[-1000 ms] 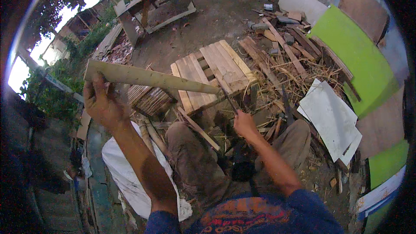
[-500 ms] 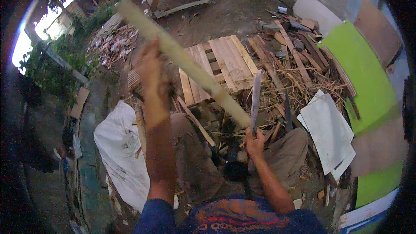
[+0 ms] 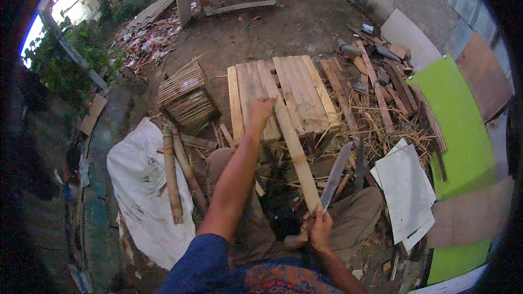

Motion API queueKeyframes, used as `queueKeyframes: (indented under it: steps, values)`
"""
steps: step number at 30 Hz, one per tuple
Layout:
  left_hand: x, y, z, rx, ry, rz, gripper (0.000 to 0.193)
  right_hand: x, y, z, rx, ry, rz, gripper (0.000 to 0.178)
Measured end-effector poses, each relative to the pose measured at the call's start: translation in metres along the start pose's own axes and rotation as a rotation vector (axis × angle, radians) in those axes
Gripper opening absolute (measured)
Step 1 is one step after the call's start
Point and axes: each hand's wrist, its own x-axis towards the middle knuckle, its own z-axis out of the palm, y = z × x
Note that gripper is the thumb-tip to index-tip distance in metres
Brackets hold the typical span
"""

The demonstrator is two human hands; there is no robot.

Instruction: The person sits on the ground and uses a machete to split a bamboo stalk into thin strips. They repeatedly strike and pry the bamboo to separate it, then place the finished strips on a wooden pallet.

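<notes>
A long, pale bamboo slat (image 3: 297,152) slants from the slatted wooden platform down toward my right knee. My left hand (image 3: 262,110), arm stretched forward, is closed round its upper part above the boards. Close to my lap, my right hand (image 3: 320,230) grips a broad-bladed knife (image 3: 336,173). Its grey blade points up and away, lying along the right side of the slat. The slat's lower end meets the blade right at this hand; whether those fingers also hold the slat I cannot tell. The slatted platform (image 3: 305,90) stands just ahead of my knees.
Bamboo poles (image 3: 172,179) lean by a white sack (image 3: 144,185) at left. Beyond them sits a slatted crate (image 3: 188,95). On the right are scrap wood (image 3: 381,84), straw, white sheets (image 3: 406,190) and green panels (image 3: 460,114). A wooden frame (image 3: 239,8) stands far back.
My left hand has come down and to the right, lowering the slat from its raised slant to over the platform. The knife has tilted rightward, and my right hand has dropped nearer my lap.
</notes>
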Motion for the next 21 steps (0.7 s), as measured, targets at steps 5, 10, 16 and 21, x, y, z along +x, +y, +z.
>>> queueKeyframes:
  steps: [5, 10, 16, 21]
  values:
    - [-0.003, -0.018, 0.013, 0.999, 0.191, 0.406, 0.057, 0.029, 0.003, 0.036, -0.066, 0.008, -0.041, 0.035]
    - [-0.013, -0.006, 0.019, 1.133, -0.135, 0.316, 0.071, 0.056, 0.02, 0.052, 0.113, -0.004, 0.018, 0.033]
    - [-0.011, -0.014, 0.025, 1.149, -0.069, 0.427, 0.072, 0.074, 0.028, 0.06, 0.065, 0.023, 0.045, 0.034]
    - [-0.008, -0.027, 0.027, 1.188, 0.015, 0.504, 0.068, 0.068, 0.007, 0.074, 0.047, 0.044, 0.013, 0.032]
